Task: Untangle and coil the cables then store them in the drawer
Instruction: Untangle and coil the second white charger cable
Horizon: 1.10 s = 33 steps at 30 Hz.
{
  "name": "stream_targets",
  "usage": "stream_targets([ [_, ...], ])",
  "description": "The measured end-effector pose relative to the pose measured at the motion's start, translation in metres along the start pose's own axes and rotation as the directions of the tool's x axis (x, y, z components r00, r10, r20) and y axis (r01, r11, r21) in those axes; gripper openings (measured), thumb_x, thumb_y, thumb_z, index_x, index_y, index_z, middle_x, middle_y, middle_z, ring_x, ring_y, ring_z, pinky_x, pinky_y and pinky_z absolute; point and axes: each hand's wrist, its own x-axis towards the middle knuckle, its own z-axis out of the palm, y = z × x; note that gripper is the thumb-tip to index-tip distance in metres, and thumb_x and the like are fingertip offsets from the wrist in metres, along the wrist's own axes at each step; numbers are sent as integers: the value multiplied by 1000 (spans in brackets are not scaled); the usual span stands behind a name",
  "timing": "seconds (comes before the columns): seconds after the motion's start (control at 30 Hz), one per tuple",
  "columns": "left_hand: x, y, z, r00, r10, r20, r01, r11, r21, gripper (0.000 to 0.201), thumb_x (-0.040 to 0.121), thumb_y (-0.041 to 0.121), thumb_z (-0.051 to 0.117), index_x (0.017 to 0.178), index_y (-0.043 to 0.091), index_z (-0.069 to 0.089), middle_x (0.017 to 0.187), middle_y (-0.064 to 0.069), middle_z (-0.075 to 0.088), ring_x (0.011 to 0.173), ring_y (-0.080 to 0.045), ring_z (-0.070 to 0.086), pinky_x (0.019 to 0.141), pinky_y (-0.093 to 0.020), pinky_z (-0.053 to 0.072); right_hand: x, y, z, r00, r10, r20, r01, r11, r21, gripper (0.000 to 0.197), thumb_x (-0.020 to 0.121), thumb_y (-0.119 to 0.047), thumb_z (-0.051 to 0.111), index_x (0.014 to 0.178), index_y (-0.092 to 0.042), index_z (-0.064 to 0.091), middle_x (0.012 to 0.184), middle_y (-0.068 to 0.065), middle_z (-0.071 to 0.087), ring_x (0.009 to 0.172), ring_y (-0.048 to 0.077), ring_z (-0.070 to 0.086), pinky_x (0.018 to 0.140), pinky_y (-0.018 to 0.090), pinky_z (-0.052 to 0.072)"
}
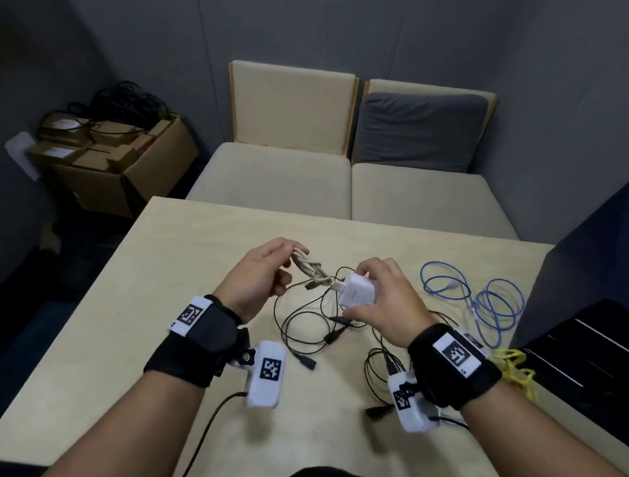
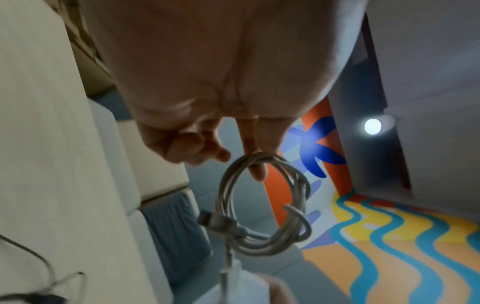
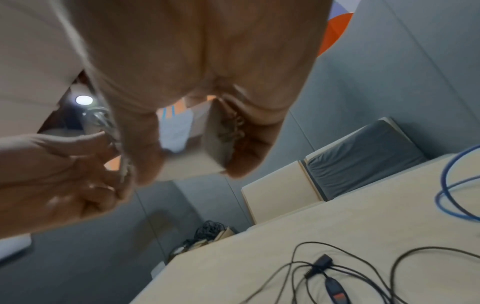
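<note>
Nearest: two forearms in black wrist straps [image 1: 191, 347], raised over the counter [image 1: 141, 308]. The left hand [image 1: 257, 276] and right hand [image 1: 384, 304] meet above its middle.

Task things, big to small:
- **Black cables** [image 1: 305, 327]: a loose tangle on the counter, under and around the right hand, with several plugs showing. They look thin and limp and are likely to snag. Best lifted by a plug, one strand drawn out at a time.
- **Blue cable** [image 1: 476, 301]: lies in open loops to the right, apart from the black ones. It looks springier and should hold a coil.
- **White cable** [image 2: 259, 205]: a small wound coil held in the air, its tail wrapped round it. One of the left fingers [image 2: 257, 170] is hooked through the loop and the rest curl loosely. It looks light and soft.
- **Charger** [image 1: 356, 291]: a small white block, hard and smooth. The right fingers [image 1: 373, 269] and thumb pinch its sides. The white cable seems plugged into it. To part them, grip the plug, not the cord.

Surface: pale, matte, flat.

Room:
- A beige sofa [image 1: 282, 180] stands beyond the far edge.
- A dark cabinet [image 1: 596, 348] at the right presumably holds the drawer. I cannot tell whether it is open.
- A cardboard box [image 1: 139, 177] in the left corner has black cable piled on top.
- A grey cushion [image 1: 421, 128] rests on the sofa.
</note>
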Motion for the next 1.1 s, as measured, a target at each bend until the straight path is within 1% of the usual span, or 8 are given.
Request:
stream_targets([
  [0.13, -9, -19, 2, 994, -105, -28, 105, 994, -10, 22, 100, 24, 44, 91, 11, 60, 85, -8, 49, 55, -18, 52, 46, -20, 43, -10, 5, 18, 999, 45, 19, -44, 996, -76, 54, 67, -27, 83, 110, -25, 49, 106, -4, 45, 91, 19, 53, 74, 32, 45],
  [0.27, -13, -47, 4, 986, -163, -37, 165, 984, 63, 13, 92, 1, 54, 97, 10, 61, 76, -5, 51, 51, -11, 54, 47, -21, 49, -26, 18, 31, 984, 144, 103, -140, 989, -47, 53, 68, -31, 83, 107, -26, 49, 98, -4, 56, 87, 20, 55, 75, 35, 49],
  [0.4, -18, -85, 12, 971, -241, 7, 240, 969, 68, 29, 87, -2, 62, 114, 8, 55, 85, -12, 49, 65, -22, 59, 53, -24, 54, -52, 48, 38, 942, 279, 189, -296, 953, 71, 42, 73, -26, 81, 102, -29, 51, 92, -2, 59, 82, 20, 57, 68, 29, 45],
  [0.67, -32, -146, 79, 863, -456, 218, 419, 886, 198, 18, 86, -3, 63, 99, 9, 57, 88, -14, 59, 79, -28, 58, 56, -28, 56, -130, 126, 25, 838, 451, 308, -495, 865, 80, 36, 76, -21, 79, 105, -24, 58, 101, -2, 63, 90, 15, 58, 66, 12, 39],
  [0.83, -38, -179, 136, 817, -505, 277, 375, 831, 410, 21, 82, 3, 69, 100, 8, 60, 77, -7, 67, 75, -21, 58, 58, -24, 42, -177, 172, 5, 765, 567, 305, -613, 786, 80, 35, 75, -15, 79, 107, -20, 65, 103, 1, 65, 93, 17, 59, 69, 13, 40],
  [0.93, -44, -195, 166, 819, -511, 262, 362, 813, 455, 19, 81, 3, 71, 92, 13, 60, 57, 5, 55, 71, -23, 55, 63, -30, 42, -196, 195, -2, 742, 602, 296, -647, 758, 82, 34, 76, -13, 78, 107, -19, 66, 101, 0, 64, 92, 17, 58, 68, 13, 40],
  [1.0, -48, -203, 183, 829, -509, 231, 343, 790, 507, 20, 81, 0, 69, 91, 15, 60, 66, -1, 56, 70, -23, 56, 65, -33, 47, -206, 209, -4, 740, 610, 285, -652, 754, 79, 33, 75, -14, 78, 105, -21, 65, 103, 2, 62, 95, 18, 57, 75, 22, 42],
  [1.1, -56, -211, 195, 852, -500, 155, 314, 724, 614, 22, 80, 1, 66, 95, 16, 61, 74, 3, 62, 63, -16, 59, 57, -18, 48, -212, 221, -2, 762, 594, 258, -629, 774, 75, 29, 75, -15, 78, 97, -26, 63, 102, 1, 60, 96, 19, 56, 80, 26, 43],
])
